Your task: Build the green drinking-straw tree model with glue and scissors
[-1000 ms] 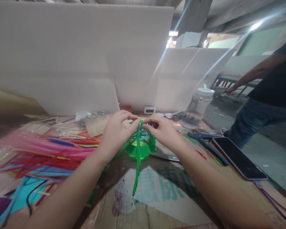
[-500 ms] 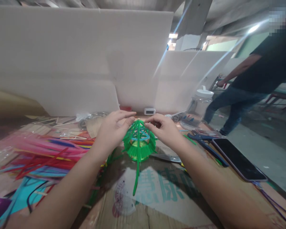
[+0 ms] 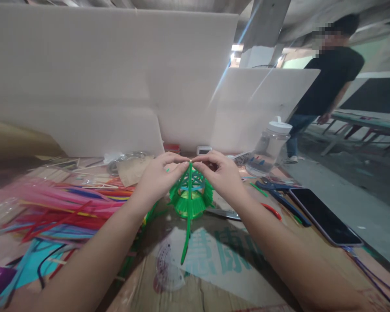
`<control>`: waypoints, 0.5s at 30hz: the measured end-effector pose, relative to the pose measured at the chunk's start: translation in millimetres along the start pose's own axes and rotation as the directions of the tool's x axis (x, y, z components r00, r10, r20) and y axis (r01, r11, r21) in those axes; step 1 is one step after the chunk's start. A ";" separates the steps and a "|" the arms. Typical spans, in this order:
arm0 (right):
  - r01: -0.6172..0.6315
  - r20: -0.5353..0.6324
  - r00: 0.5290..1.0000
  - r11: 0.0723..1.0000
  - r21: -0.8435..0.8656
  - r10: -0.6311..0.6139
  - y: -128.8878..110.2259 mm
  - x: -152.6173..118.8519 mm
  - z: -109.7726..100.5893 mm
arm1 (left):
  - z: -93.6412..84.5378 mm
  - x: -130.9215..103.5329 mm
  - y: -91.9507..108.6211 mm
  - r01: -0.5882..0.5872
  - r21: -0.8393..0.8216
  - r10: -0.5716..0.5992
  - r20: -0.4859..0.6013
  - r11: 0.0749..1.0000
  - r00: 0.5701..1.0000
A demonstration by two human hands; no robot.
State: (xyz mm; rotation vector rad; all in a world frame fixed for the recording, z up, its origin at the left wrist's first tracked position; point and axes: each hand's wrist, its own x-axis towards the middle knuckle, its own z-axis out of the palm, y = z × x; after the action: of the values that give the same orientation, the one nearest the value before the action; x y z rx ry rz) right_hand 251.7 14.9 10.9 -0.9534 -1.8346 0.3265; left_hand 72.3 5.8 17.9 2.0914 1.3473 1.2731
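Observation:
A green dome-shaped frame of fuzzy pipe cleaners (image 3: pixel 191 207) stands on the table, with light blue strips crossing inside it and a fringed lower edge. One long green pipe cleaner (image 3: pixel 187 236) runs from its peak down the front and onto the table. At the peak, my left hand (image 3: pixel 159 173) pinches from the left with thumb and fingertips. My right hand (image 3: pixel 223 175) pinches the same tip from the right, its fingertips nearly meeting the left ones. Scissors (image 3: pixel 225 214) lie just right of the frame, their handle partly behind my right forearm.
Colored pipe cleaners (image 3: pixel 74 201) are heaped on the left. To the right lie pliers (image 3: pixel 284 197) and a phone (image 3: pixel 325 216) with a cable. A clear bottle (image 3: pixel 268 149) stands behind. White foam boards (image 3: pixel 110 82) close off the back. A person (image 3: pixel 331 82) is at the right.
My hands have drawn together at the frame's peak, fingertips closing on it. The red scissor handle now shows right of my forearm. The person has moved farther off.

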 end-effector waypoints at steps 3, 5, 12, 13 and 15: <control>-0.030 -0.006 1.000 1.000 0.008 0.030 -0.8 2.4 3.0 | -1.2 0.3 -1.0 0.027 0.001 -0.027 -0.001 1.000 1.000; -0.045 -0.005 0.999 0.999 -0.002 0.045 -1.3 3.6 4.0 | -1.1 0.3 -2.0 0.032 -0.015 -0.032 0.002 0.999 0.999; -0.054 0.004 0.999 0.999 0.003 0.054 -2.2 3.5 5.2 | 0.5 0.4 -7.3 0.027 -0.079 -0.028 -0.010 0.997 1.000; -0.065 0.008 0.998 0.998 0.022 0.065 -1.8 3.2 5.0 | 0.0 0.4 -7.3 0.015 -0.085 -0.016 -0.008 0.996 1.000; -0.103 0.027 0.995 0.992 0.070 0.101 -0.8 2.6 3.9 | -1.6 0.4 -6.4 -0.010 -0.077 0.010 0.000 0.997 1.000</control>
State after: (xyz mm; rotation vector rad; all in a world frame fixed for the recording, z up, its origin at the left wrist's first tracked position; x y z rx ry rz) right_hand 247.4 17.1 11.3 -0.9995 -1.7865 0.4644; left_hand 67.5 9.0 14.6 2.0489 1.2685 1.3069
